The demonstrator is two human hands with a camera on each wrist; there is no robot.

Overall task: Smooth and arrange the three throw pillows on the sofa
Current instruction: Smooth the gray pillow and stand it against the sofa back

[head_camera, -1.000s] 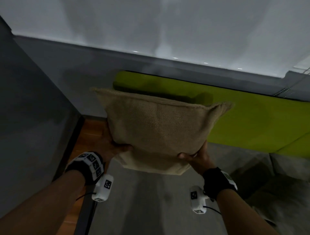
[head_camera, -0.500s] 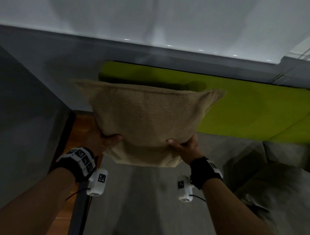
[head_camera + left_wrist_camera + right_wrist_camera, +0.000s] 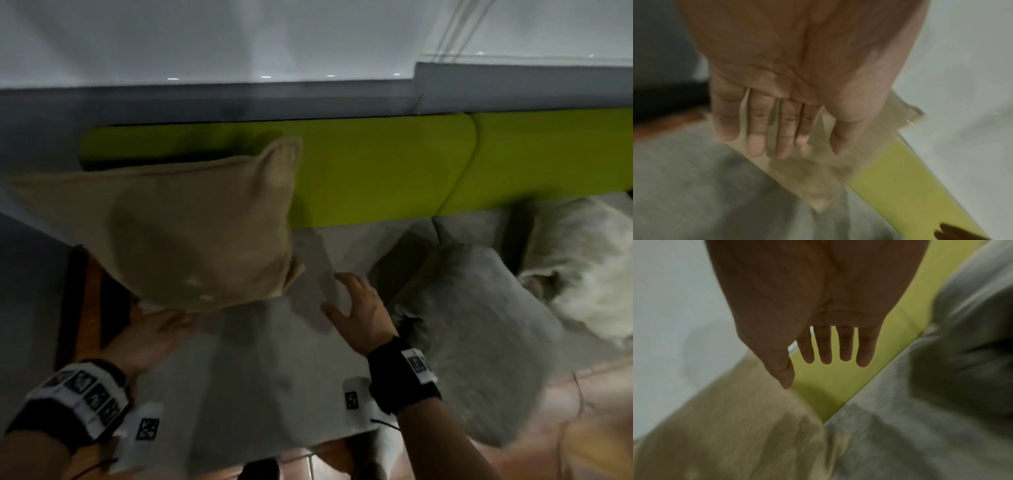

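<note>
A tan burlap pillow [image 3: 191, 233] leans at the left end of the sofa against the green backrest [image 3: 376, 164]. My left hand [image 3: 154, 335] lies at its lower edge with straight fingers touching the fabric [image 3: 818, 178]. My right hand [image 3: 356, 308] hovers open over the grey seat [image 3: 260, 370], just right of the tan pillow and clear of it. In the right wrist view its fingers [image 3: 824, 353] are spread with nothing in them. A grey pillow [image 3: 479, 335] lies flat on the seat to the right. A white fluffy pillow [image 3: 589, 267] sits beyond it.
A grey panel [image 3: 27, 291] stands left of the sofa, with a strip of wooden floor [image 3: 92, 291] between them. Wooden floor [image 3: 582, 428] also runs along the sofa's front edge. A white wall rises behind the backrest.
Both hands held the tan pillow up in the air; now it rests at the sofa's left end. The right hand has let go, and the left hand only touches its lower edge.
</note>
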